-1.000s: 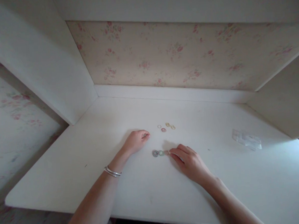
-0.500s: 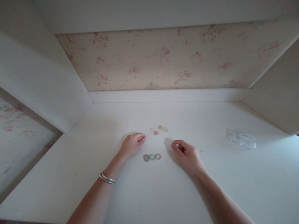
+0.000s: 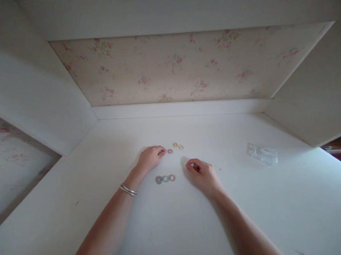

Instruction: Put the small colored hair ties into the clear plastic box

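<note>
My left hand [image 3: 151, 158], a silver double bangle at its wrist, has thumb and forefinger pinched at the spot of a thin pale pink ring [image 3: 165, 150], which the fingertips mostly cover. Just right of those fingertips lie overlapping pink rings [image 3: 170, 151]. Farther back are yellow rings [image 3: 175, 144] and another yellow pair [image 3: 181, 146]. Nearer to me, a row holds grey-blue rings [image 3: 158, 180], pale green rings [image 3: 165, 178] and pink rings [image 3: 172, 177], edges touching or overlapping. My right hand [image 3: 203, 175] rests on the table with curled, closed fingers; nothing shows in them.
A clear plastic package [image 3: 262, 153] lies on the right of the white table [image 3: 153, 227]. A small dark sliver [image 3: 77, 203] is at the left. White side panels and a flowered back wall [image 3: 158, 71] enclose the table's far part.
My left hand has moved forward to the thin pale pink ring, and its fingertips now cover most of it. My right hand has barely moved. The whole view has shifted slightly.
</note>
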{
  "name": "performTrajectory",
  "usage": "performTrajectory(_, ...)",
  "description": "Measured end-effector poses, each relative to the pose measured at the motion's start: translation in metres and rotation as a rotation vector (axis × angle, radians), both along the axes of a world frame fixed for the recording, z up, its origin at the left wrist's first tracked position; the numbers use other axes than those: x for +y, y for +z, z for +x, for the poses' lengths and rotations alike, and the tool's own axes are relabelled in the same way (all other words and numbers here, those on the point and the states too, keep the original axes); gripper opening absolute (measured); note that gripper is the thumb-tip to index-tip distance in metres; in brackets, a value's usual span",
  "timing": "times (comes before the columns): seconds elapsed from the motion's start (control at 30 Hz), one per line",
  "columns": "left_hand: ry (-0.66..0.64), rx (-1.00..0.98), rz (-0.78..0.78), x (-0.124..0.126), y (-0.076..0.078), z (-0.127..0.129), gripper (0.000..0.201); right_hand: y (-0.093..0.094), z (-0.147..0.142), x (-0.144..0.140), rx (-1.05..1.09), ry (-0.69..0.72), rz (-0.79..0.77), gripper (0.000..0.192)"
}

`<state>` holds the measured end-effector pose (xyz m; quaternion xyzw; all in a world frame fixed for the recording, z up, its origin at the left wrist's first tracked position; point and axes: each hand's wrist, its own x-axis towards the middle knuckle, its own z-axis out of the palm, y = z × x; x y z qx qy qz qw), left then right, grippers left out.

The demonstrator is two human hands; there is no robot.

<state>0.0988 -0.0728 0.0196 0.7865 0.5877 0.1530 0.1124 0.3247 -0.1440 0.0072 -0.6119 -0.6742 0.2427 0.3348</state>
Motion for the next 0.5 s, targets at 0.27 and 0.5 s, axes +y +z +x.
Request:
performTrajectory(0.27, -0.002, 0.052, -0.051, -0.034, 0.005, -0.017, 0.023, 0.002, 0.0, -0.002, -0.036, 0.014, 0.006, 0.029)
performTrajectory(0.5, -0.061, -0.038, -0.008, -0.059, 0.013, -0.02, 0.018, 0.0, -0.001, -0.002, -0.053, 0.021, 0.013, 0.028)
